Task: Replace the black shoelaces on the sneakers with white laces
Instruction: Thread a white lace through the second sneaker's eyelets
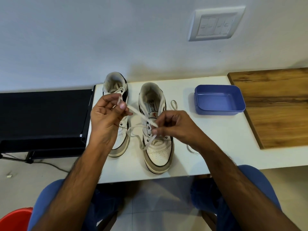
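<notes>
Lace (143,116) is soft, light and floppy, stretched mid-frame over the right sneaker (155,130) on the counter (208,139). Both hands pinch it: left hand (106,117), right hand (173,127). Best grip's near the tip.

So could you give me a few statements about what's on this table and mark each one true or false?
1. Both hands hold a white lace. True: the left hand and right hand each pinch it.
2. The blue container holds black laces. False: it looks empty.
3. Two sneakers stand on the white table. True: the left sneaker and the right sneaker.
4. The sneakers' toes point at the wall. False: they point toward the person.
5. The wooden board lies left of the sneakers. False: it lies right.
</notes>
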Demonstrator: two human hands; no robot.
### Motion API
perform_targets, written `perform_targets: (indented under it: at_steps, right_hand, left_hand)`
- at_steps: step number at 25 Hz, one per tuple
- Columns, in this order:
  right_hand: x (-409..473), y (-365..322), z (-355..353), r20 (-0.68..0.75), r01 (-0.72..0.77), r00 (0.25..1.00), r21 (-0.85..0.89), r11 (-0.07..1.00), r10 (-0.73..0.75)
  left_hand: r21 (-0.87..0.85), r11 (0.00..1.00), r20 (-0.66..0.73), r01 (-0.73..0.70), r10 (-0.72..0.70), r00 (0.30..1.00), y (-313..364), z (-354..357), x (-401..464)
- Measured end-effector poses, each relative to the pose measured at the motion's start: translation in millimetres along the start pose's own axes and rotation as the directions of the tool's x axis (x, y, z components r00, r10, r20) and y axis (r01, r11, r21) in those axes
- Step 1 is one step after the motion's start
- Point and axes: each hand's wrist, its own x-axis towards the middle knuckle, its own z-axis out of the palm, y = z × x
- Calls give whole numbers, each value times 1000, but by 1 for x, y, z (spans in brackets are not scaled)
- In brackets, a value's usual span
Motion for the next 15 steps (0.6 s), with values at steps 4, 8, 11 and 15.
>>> perform_targets:
  at_steps: [4, 8, 11, 15]
  right_hand:
    - [-2, 5, 4, 215, -54, 968, -319, 946, 128]
    - [-3, -4, -11, -38, -85, 996, -319, 944, 77]
    - [1, 2, -16, -367, -155, 930, -399, 904, -2]
    - [7, 16, 3, -453, -243, 891, -426, 872, 28]
  left_hand:
    - [89, 996, -57, -30, 35, 998, -3, 2, -1]
    - [316, 948, 75, -40, 17, 997, -4, 12, -7]
    - [581, 787, 271, -206, 52, 961, -13, 15, -12]
    - [752, 526, 447, -398, 37, 894, -32, 16, -13]
